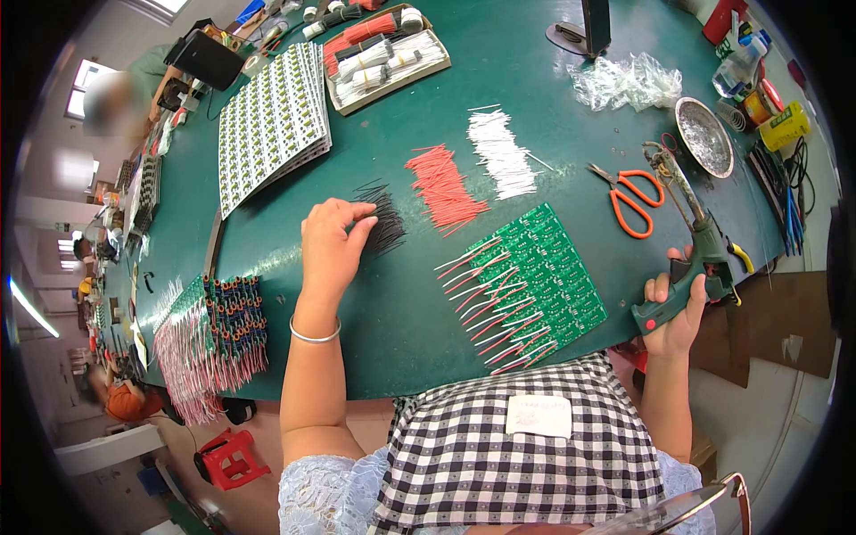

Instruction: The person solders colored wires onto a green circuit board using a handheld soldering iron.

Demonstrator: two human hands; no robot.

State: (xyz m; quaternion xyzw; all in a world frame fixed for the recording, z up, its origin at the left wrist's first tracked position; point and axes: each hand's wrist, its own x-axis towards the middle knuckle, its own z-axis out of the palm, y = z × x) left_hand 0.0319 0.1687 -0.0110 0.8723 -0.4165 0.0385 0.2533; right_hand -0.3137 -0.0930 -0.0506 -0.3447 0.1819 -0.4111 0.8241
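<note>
My L hand (334, 236) is at the near-left edge of the black wires (388, 223), thumb & index tips close tog.; can't tell if a wire's pinched btwn them. My R hand (682, 316) is clamped round the handle of the green soldering gun (706, 245), its nozzle end pointing up & away from me, L of the grip.

Black wires lie loose, just R of my L fingertips. Next pile over, R & a bit farther out: red wires (446, 189); beyond those, white wires (504, 153).

Btwn my 2 hands, nearer the R: green PCB panel (553, 276), flat on the table (383, 330), w/ red & white leads along its L side. Scissors (615, 189) w/ orange handles lie up-left of my R grip. Metal bowl (720, 173) w/ silvery stuff sits beyond the gun; crumpled clear plastic (629, 82) farther out, past the scissors.

Beyond my L hand, to the L: stacked white sheets (272, 116) w/ rows of small green parts; R of those, an open box (397, 88) w/ red, white & black bundles. Near-left of my L hand: wired boards (236, 321), red & white leads hanging toward me.
</note>
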